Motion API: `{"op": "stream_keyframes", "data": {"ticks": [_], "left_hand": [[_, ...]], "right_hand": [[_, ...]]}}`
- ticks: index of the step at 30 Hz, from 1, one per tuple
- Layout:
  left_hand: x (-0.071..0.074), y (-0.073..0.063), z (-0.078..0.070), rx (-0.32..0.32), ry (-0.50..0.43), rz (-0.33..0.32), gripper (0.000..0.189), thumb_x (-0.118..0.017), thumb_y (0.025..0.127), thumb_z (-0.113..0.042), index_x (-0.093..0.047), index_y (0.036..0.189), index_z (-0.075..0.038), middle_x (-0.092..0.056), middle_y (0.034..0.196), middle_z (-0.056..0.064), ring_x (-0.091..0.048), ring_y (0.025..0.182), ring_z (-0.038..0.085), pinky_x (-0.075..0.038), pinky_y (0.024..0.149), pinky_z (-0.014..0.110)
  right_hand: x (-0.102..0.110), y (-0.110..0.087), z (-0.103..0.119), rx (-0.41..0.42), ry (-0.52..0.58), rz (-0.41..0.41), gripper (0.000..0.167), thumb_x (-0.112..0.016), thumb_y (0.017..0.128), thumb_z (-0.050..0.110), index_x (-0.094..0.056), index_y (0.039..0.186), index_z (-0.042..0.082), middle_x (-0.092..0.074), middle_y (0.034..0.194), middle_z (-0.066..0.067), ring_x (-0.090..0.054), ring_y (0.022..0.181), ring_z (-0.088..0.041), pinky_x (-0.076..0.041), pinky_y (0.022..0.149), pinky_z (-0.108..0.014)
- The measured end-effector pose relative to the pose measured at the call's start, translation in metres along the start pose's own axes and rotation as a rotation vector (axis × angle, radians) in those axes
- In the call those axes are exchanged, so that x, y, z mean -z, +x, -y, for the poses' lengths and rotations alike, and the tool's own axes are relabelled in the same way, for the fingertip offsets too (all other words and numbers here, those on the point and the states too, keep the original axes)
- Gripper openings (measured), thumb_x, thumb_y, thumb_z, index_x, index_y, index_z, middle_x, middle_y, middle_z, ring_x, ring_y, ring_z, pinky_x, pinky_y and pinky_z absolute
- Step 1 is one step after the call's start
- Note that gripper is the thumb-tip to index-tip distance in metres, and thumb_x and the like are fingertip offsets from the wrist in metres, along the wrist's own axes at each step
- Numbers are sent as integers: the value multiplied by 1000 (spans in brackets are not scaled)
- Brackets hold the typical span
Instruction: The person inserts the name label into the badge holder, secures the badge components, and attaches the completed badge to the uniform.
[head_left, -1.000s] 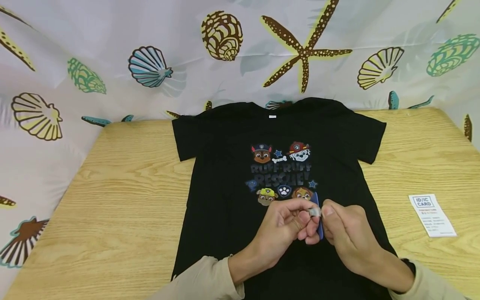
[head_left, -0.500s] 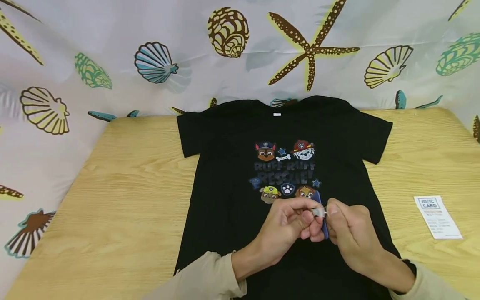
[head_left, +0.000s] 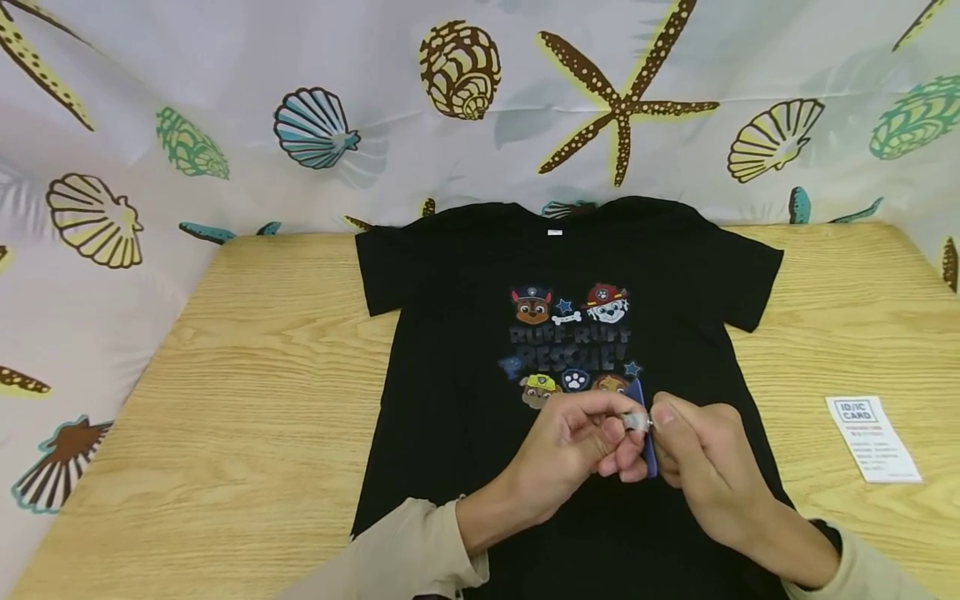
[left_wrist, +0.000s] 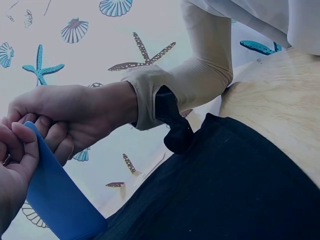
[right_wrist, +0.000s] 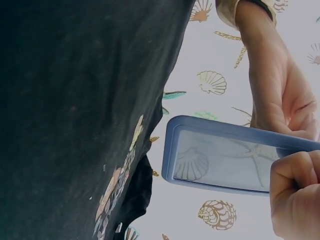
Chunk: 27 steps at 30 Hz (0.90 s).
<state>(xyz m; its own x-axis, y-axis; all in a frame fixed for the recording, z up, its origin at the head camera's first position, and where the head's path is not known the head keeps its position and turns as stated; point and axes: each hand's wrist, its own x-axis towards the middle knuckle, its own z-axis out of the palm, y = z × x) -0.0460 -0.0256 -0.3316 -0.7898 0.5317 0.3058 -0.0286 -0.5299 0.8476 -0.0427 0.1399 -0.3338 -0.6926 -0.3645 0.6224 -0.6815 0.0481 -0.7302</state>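
Both hands meet over the lower part of a black T-shirt's print. Between them is a blue-framed card holder (head_left: 650, 460) with a clear window, seen edge-on in the head view. The right wrist view shows its blue frame (right_wrist: 227, 129) and see-through middle. My left hand (head_left: 558, 454) pinches a small clear strap with a metal clip (head_left: 634, 422) at the holder's near side. With thumb and curled fingers, my right hand (head_left: 705, 462) grips the holder's end. The holder's flat blue side (left_wrist: 62, 197) shows in the left wrist view, hanging down below the fingers.
The black T-shirt (head_left: 450, 450) lies spread on a wooden table (head_left: 262, 400), its cartoon dog print facing up. A white paper slip (head_left: 873, 437) marked ID/IC CARD lies to the right. Behind the table hangs a white cloth (head_left: 397, 50) printed with shells and starfish.
The head view has shifted a little. Both hands keep their hold on the card holder and clip, and a small gap with the metal part now shows between the fingertips.
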Motion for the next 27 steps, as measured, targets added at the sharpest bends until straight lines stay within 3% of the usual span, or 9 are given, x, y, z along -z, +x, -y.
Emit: {"op": "stream_keyframes", "data": {"ticks": [5, 13, 17, 24, 27], "left_hand": [[4, 1, -1, -5, 11, 19, 53, -57, 98, -23, -42, 95, 28, -54, 75, -4, -46, 60, 6, -45, 63, 18], [8, 4, -5, 27, 58, 12, 64, -60, 93, -32, -41, 96, 29, -55, 82, -6, -48, 64, 5, -43, 62, 17], [9, 5, -8, 33, 72, 26, 58, -57, 95, -27, -42, 95, 29, -55, 83, -5, -49, 65, 6, -42, 61, 17], [9, 5, -12, 56, 100, 27, 33, -49, 100, -7, -45, 96, 26, -55, 82, -4, -49, 64, 7, -44, 64, 18], [9, 6, -13, 57, 90, 37, 29, -47, 100, -2, -44, 96, 26, -54, 81, -3, -48, 63, 7, -46, 64, 19]], "right_hand": [[1, 3, 2, -29, 45, 1, 42, -31, 92, -20, -36, 63, 10, -32, 49, 3, -31, 38, 0, -24, 32, -12], [9, 7, 6, -16, -148, -65, 42, -37, 91, -18, -39, 62, 13, -34, 52, 7, -33, 44, 2, -25, 36, -13], [14, 9, 9, -32, -260, -94, 39, -41, 93, -11, -42, 64, 15, -34, 53, 9, -32, 44, 2, -25, 37, -13], [16, 13, 6, 151, -476, -151, 43, -44, 103, 21, -40, 60, 16, -27, 52, 11, -23, 43, 3, -15, 40, -10], [17, 14, 6, 152, -483, -151, 46, -45, 103, 30, -40, 60, 16, -27, 51, 11, -23, 43, 3, -14, 40, -10]]}}
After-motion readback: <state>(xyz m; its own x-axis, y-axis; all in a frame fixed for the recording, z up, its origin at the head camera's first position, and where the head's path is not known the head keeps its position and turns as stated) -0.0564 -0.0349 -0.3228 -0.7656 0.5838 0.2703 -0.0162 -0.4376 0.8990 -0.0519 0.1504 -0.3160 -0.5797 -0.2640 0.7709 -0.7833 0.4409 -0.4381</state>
